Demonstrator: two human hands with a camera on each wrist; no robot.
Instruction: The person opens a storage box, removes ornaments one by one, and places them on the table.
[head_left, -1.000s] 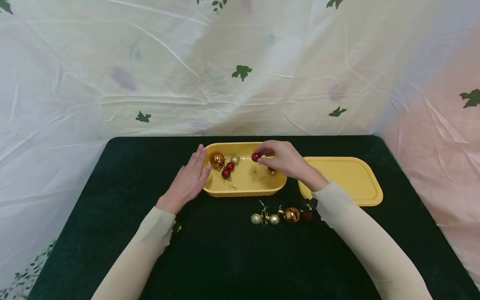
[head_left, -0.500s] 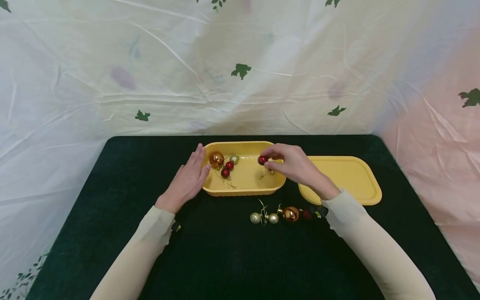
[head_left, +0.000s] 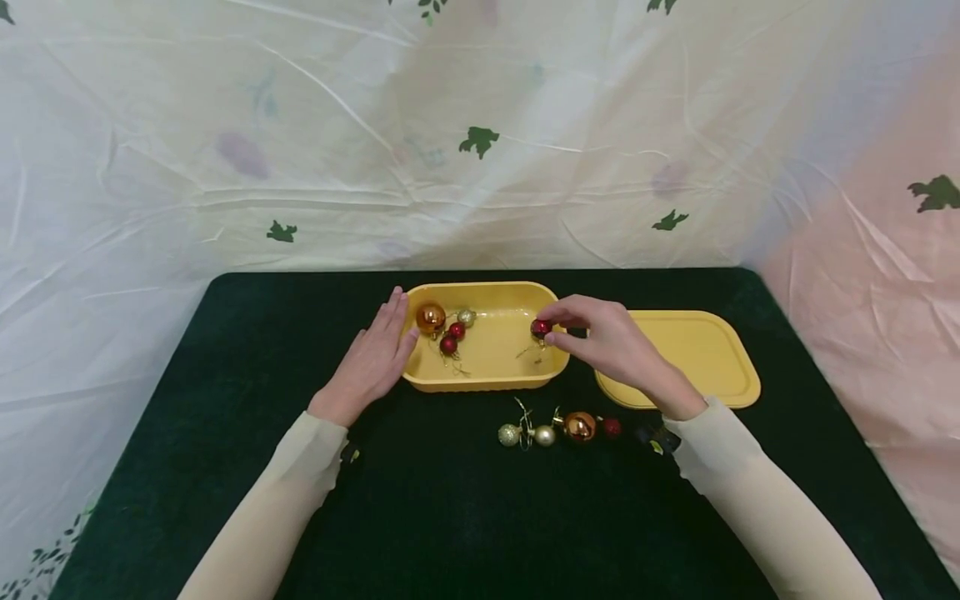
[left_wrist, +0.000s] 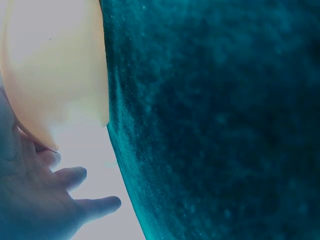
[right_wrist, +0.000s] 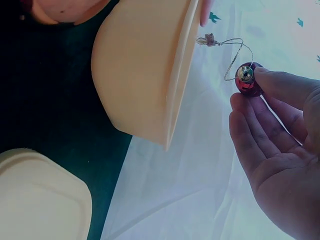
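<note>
My right hand [head_left: 611, 342] pinches a small shiny red bauble [right_wrist: 247, 86] between thumb and fingers. Its gold cap and looped gold string [right_wrist: 232, 42] show in the right wrist view, with the bauble held beyond the box rim. In the head view it overlaps the right end of the yellow plastic box [head_left: 495, 358]. The left hand [head_left: 366, 362] rests with straight fingers against the box's left end. Inside, toward the left, lie a large copper bauble [head_left: 431, 317], a pale gold glittery one [head_left: 467, 317] and two red baubles [head_left: 448, 345] with strings.
A yellow lid [head_left: 693, 358] lies right of the box, partly behind the right hand. In front of the box, a row on the dark green table [head_left: 465, 517] has a glittery bauble [head_left: 508, 435], a pale gold one [head_left: 544, 436], a copper one [head_left: 580, 427] and a red one [head_left: 612, 427].
The right hand has moved rightward and slightly nearer with the red bauble, from over the box's middle right to its right end. The left hand stays against the box.
</note>
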